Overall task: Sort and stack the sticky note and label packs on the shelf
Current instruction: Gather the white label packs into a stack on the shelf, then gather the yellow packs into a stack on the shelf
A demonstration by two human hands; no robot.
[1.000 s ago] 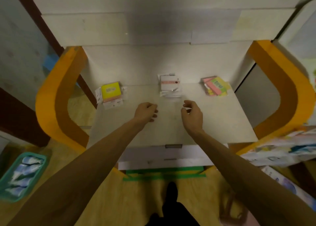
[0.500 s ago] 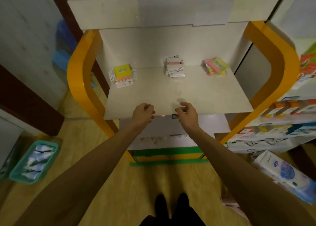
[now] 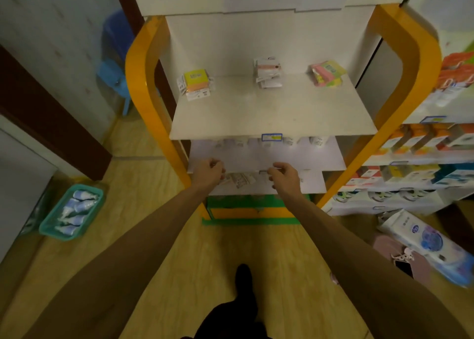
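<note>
Three small stacks stand along the back of the white shelf: yellow and orange sticky note packs at the left, white label packs in the middle, pink and green sticky note packs at the right. My left hand and my right hand hover below the shelf's front edge, in front of the lower shelves. Both have loosely curled fingers and hold nothing. Neither touches a pack.
Orange frame posts flank the shelf. Lower white shelves carry a few small packs. At the right, a neighbouring rack is full of boxed goods. On the floor lie a teal basket and a tissue pack. A blue stool stands at the left.
Both hands have drawn back from over the shelf top to below its front edge, and the view has pulled away. The three stacks have not moved.
</note>
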